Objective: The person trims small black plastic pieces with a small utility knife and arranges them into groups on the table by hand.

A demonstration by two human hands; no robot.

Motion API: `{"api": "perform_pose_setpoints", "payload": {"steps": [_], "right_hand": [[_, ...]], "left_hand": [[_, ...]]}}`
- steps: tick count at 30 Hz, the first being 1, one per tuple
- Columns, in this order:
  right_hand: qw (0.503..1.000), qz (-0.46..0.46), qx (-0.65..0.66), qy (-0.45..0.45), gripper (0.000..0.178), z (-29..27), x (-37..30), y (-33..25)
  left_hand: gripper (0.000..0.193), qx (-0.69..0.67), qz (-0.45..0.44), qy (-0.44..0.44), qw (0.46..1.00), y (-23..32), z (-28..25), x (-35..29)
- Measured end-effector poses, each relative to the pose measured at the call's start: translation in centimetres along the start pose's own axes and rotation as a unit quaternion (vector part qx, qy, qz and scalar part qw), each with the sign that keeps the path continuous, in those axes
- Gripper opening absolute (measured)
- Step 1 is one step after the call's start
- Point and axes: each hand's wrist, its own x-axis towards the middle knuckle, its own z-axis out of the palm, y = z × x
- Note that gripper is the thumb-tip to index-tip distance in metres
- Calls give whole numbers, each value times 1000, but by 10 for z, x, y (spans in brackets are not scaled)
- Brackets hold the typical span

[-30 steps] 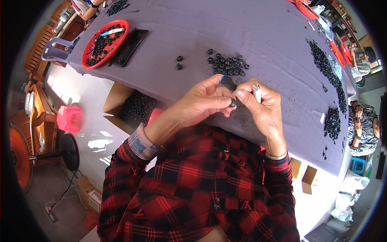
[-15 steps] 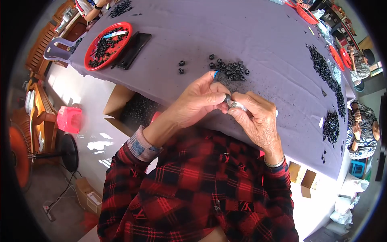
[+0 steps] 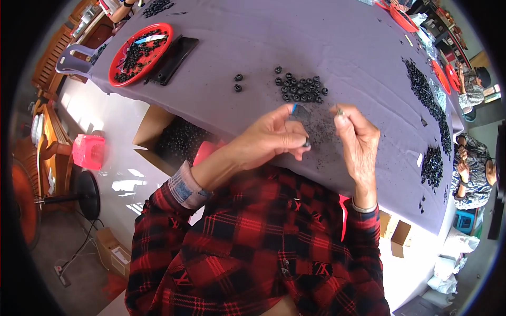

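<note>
My left hand (image 3: 266, 138) is over the table's near edge, closed on a small black bead (image 3: 306, 142) between thumb and finger. One of its fingers wears a dark cover (image 3: 302, 114) with a blue rim. To its right, apart from it, my right hand (image 3: 360, 141) is raised with thumb and forefinger pinched together. A small pale tip (image 3: 340, 112) shows between them; I cannot make out what it belongs to. Just beyond both hands lies a cluster of black beads (image 3: 303, 88) with holes, and two more beads (image 3: 238, 83) sit to its left.
A purple cloth (image 3: 221, 31) covers the table, with dark crumbs near my hands. At far left are a red tray (image 3: 167, 39) of black pieces and a black phone-like slab (image 3: 176, 60). Heaps of black pieces (image 3: 432, 166) lie right. Below the edge stands a cardboard box (image 3: 146, 129).
My hands have come apart: the right has moved up and right, away from the bead. My left hand still holds the bead, slightly lower and further right.
</note>
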Motion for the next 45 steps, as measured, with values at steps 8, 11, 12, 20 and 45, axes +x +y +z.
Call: {"api": "perform_pose_setpoints", "payload": {"steps": [8,11,12,20,45], "right_hand": [[980,-128,20,-150,18,27,-21,-14],[973,-100,63,-200,13,32,-23,-13],[965,-80,111,-225,12,32,-22,-13],[979,-79,-160,-100,20,35,48,16],[984,-131,86,-80,22,23,18,-5]], "left_hand": [[52,5,-69,-13,998,-8,-14,-19],[53,-32,-114,-55,991,-8,-17,-29],[53,-33,-112,-56,992,-7,-16,-29],[41,263,22,169,950,4,-51,-30],[30,121,113,76,983,13,-6,-4]]}}
